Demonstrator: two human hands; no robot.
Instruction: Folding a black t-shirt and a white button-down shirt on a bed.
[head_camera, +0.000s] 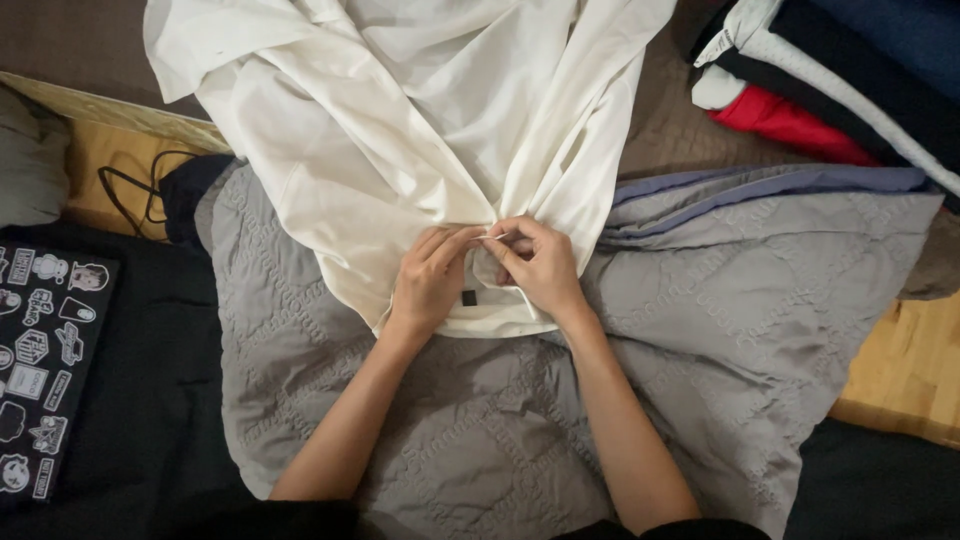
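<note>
Cream cloth garment (400, 130) spread over grey quilt (760, 300), long axis running away from us, bunched near end at our hands. We see left hand (430, 280) and right hand (540, 265) meeting at gathered edge, both equally near, fingertips touching. Both closed in pinch on small fold of garment; thin pale bit, thread or needle, between fingertips, cannot tell which. Small dark tag (469, 297) just below left hand's fingers. Stickered laptop (45, 370) far left, folded clothes (830, 70) upper right.
</note>
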